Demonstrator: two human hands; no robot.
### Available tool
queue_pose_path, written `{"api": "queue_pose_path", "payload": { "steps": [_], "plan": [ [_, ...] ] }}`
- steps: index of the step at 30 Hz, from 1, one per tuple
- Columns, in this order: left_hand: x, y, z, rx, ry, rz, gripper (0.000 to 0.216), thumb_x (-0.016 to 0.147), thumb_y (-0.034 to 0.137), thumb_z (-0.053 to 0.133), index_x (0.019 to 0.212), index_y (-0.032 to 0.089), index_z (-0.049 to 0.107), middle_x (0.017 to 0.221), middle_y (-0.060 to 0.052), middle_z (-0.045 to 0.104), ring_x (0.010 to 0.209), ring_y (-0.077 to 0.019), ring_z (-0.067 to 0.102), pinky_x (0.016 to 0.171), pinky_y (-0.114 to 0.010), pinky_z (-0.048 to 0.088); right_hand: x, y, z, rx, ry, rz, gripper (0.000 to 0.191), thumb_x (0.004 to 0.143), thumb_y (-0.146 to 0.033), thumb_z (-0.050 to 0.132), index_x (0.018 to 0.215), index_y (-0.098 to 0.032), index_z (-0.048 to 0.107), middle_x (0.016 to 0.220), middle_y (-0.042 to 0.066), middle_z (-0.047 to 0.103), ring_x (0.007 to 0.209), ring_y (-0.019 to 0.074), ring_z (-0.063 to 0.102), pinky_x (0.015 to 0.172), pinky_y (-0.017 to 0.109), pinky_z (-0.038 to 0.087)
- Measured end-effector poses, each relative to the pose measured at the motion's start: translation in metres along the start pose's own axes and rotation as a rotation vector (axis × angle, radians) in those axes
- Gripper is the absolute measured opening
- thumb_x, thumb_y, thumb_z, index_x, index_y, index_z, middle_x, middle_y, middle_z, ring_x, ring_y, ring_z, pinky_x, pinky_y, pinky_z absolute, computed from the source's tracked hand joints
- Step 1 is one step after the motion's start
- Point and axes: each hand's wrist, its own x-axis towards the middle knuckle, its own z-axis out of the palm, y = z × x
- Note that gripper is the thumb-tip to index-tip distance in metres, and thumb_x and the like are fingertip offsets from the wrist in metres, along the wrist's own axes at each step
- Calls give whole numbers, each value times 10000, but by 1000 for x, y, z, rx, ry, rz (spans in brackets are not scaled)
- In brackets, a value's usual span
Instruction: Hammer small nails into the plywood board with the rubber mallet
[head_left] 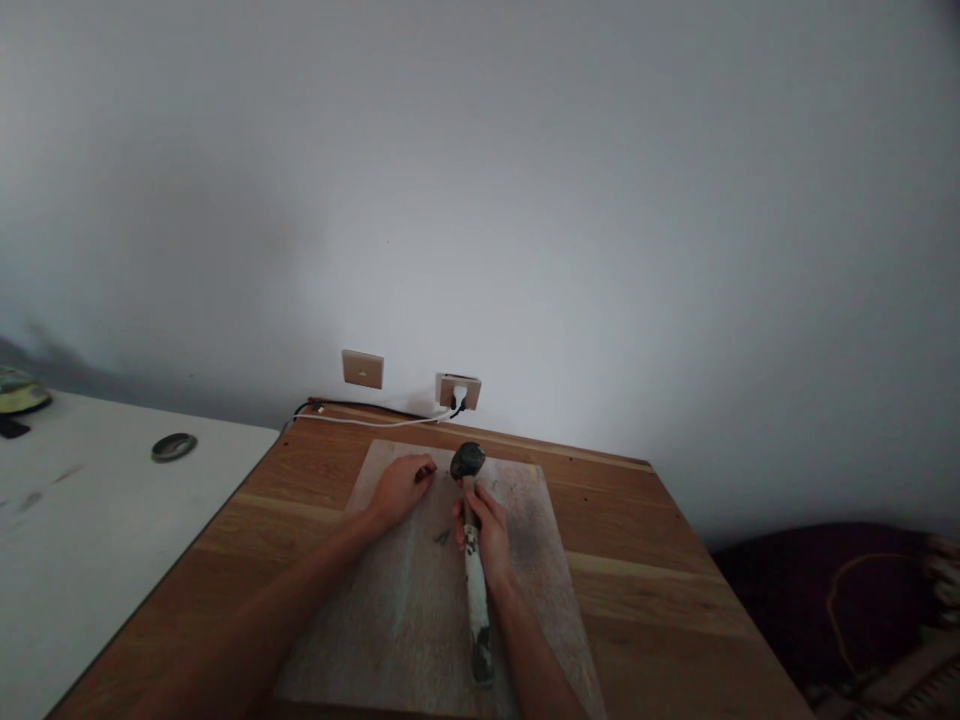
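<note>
My right hand (pixel 489 525) is wrapped round a hammer (pixel 476 590), gripping the handle close under its dark head. The handle is partly covered in white and points back toward me. To the left, my left hand (pixel 401 488) rests over the far part of a worn board (pixel 420 600), its fingers curled together in a pinch. Whatever those fingers hold, if anything, is too small to make out. A few small dark pieces (pixel 441 537), possibly nails, lie on the board between my hands.
The board lies on a wooden table (pixel 637 590) against a white wall. A white cable (pixel 375 422) runs along its back edge to a wall socket (pixel 460 391). On the left, a white table (pixel 112 520) bears a dark ring-shaped thing (pixel 174 447). Dark purple fabric (pixel 810 580) is at right.
</note>
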Motion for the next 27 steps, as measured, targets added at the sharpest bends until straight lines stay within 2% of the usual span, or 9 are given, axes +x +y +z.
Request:
{"api": "queue_pose_path", "payload": {
  "steps": [6,12,16,27],
  "plan": [
    [2,-2,1,-72,20,9,151,851,126,602,930,183,718,979,-76,730,893,-218,681,838,-317,516,0,0,6,-39,-48,24,466,652,-585,801,802,-183,622,595,-28,661,294,74,466,265,186,333],
    [1,0,1,-178,6,-34,361,809,69,590,1139,195,666,941,-35,763,846,-200,700,803,-298,512,6,-1,16,-85,-96,54,467,680,-571,779,899,-179,651,618,-28,672,308,83,478,279,201,364],
    [1,0,2,-179,39,-70,347,783,96,647,1118,187,669,975,-51,763,876,-215,706,797,-302,515,10,0,20,-114,-121,71,454,678,-571,780,872,-182,649,598,-34,652,312,87,480,278,203,350],
    [1,1,2,-215,51,-71,325,813,93,628,1119,197,665,942,-49,785,878,-228,738,821,-318,542,9,3,23,-117,-86,57,469,669,-588,768,872,-183,643,595,-43,650,302,82,475,271,194,335]
  ]
}}
